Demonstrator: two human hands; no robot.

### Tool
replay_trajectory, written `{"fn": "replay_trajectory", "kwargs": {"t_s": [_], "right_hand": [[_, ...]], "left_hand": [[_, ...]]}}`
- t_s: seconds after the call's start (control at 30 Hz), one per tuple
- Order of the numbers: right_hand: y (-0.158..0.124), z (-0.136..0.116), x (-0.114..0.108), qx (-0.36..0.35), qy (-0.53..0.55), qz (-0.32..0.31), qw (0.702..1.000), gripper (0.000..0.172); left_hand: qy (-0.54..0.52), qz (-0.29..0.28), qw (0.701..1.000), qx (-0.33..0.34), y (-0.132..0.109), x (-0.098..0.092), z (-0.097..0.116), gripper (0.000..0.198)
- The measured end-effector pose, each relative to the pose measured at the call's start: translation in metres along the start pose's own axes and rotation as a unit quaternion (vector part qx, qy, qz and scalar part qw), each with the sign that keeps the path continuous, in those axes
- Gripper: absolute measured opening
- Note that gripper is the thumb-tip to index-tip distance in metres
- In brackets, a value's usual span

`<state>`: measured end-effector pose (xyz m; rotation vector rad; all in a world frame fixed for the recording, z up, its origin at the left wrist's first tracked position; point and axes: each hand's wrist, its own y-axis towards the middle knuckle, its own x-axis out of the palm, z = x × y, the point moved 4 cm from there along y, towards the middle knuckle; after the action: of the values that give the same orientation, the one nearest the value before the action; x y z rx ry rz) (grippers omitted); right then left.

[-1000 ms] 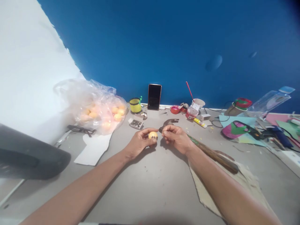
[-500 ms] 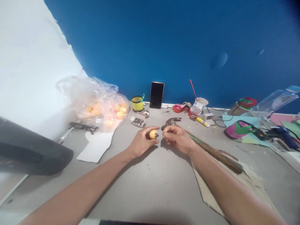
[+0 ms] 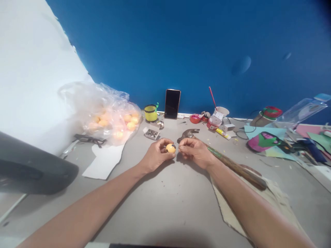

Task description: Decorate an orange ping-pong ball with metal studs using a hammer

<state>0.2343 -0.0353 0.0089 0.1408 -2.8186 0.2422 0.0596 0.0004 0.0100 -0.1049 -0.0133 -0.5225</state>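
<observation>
An orange ball with dark spots, about ping-pong size, is held between the thumb and fingers of my left hand. Just to the right, my right hand is closed in a pinch; what its fingertips hold is too small to make out. A narrow gap separates the ball from those fingertips. Behind my right hand lies a claw hammer, its head beyond my fingers and its wooden handle running toward the right. A small open box of shiny metal bits sits beyond my left hand.
Clear plastic bags of orange balls stand at the left, near a white paper sheet and a dark cylinder. A phone leans on the wall. Cloth lies under my right forearm. Paint pots and coloured paper clutter the back right.
The ball has turned in my left hand, so its dark spots show differently, and the left fingers have closed in on it. My right hand keeps its pinch almost in place.
</observation>
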Motion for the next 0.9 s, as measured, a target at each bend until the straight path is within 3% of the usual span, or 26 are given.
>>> {"fn": "replay_trajectory", "kwargs": {"t_s": [0.9], "right_hand": [[-0.0019, -0.0027, 0.0064, 0.015, -0.101, 0.012, 0.995, 0.037]], "left_hand": [[0.063, -0.022, 0.996, 0.05, -0.0029, 0.0045, -0.003, 0.044]]}}
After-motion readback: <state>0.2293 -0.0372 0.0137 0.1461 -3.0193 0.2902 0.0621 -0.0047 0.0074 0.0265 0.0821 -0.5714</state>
